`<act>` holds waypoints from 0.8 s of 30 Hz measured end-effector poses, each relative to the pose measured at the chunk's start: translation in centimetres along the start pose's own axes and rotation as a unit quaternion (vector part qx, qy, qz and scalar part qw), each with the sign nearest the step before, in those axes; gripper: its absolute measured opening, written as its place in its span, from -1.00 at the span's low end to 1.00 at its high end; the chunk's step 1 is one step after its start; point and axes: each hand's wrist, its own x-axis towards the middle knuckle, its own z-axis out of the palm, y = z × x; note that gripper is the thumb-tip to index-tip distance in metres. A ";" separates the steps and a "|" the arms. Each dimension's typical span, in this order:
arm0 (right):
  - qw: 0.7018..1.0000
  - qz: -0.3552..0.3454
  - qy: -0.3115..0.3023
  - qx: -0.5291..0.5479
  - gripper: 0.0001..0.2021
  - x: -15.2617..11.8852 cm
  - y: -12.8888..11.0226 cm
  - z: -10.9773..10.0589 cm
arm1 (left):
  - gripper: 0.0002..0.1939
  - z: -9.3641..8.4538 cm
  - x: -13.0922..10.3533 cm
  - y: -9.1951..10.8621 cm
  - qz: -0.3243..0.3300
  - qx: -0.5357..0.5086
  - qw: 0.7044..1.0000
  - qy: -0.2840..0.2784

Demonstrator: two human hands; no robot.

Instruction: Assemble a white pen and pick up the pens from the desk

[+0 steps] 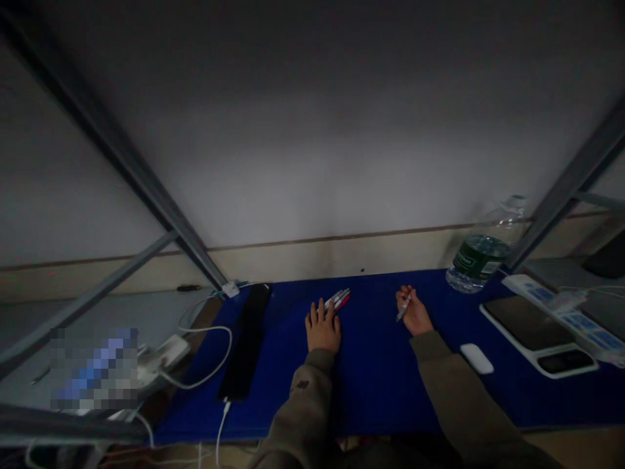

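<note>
Both hands are down on the blue surface (371,378): our left hand (323,329) lies flat, fingertips touching the bunch of pens (338,300), while our right hand (415,312) pinches one pen (403,309) lifted clear. One out, the rest bunched.

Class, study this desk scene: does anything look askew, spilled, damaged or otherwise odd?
Nothing looks spilled or broken. The water bottle appears to lean against the wall rather than stand straight. The left hand rests by a small bunch of pens; the right hand holds one pen.
</note>
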 end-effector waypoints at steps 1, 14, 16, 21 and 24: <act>1.000 0.004 -0.007 -0.017 -0.78 -0.1 -0.1 0.5 | -0.45 0.1 -0.1 0.0 -0.001 -0.001 1.000 0.001; 0.732 -0.163 -0.326 -0.576 -0.77 -3.3 8.2 5.8 | -0.46 0.9 -0.6 -1.7 -0.021 -0.061 0.998 0.011; 0.689 -0.194 -0.347 -0.606 -0.68 -3.3 8.7 5.6 | -0.47 1.0 -0.5 -1.8 -0.020 -0.061 0.998 0.011; 0.631 -0.253 -0.276 -0.680 -0.39 -5.1 8.1 6.1 | -0.48 0.8 -0.3 -1.4 -0.028 -0.069 0.997 0.016; 0.592 -0.251 -0.256 -0.722 -0.35 -8.1 7.3 6.3 | -0.47 0.0 -0.5 -0.9 -0.032 -0.072 0.997 0.026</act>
